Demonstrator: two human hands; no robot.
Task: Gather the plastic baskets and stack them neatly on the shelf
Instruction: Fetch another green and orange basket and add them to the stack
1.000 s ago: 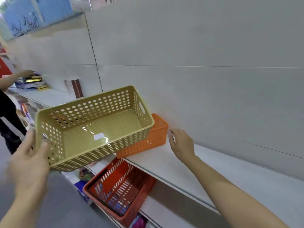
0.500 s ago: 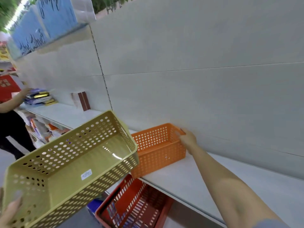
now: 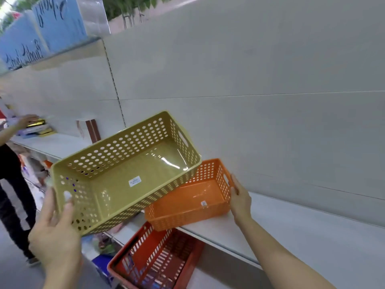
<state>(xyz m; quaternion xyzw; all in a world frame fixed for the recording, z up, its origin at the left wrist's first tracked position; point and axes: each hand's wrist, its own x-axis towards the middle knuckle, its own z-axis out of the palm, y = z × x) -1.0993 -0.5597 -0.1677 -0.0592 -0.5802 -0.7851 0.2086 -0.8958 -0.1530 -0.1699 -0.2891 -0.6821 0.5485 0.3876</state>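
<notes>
I've swung the tan basket (image 3: 125,174) up over the orange basket (image 3: 191,197) on the shelf (image 3: 302,226), left hand (image 3: 56,232) gripping its near end, right hand (image 3: 239,197) seemingly just steadying the orange one, which overhangs the edge and could tip off.

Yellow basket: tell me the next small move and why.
Probably lower the yellow basket into the orange basket. The left hand holds it tilted above, overlapping the orange one's near end, while the right hand steadies the orange basket on the shelf.
</notes>
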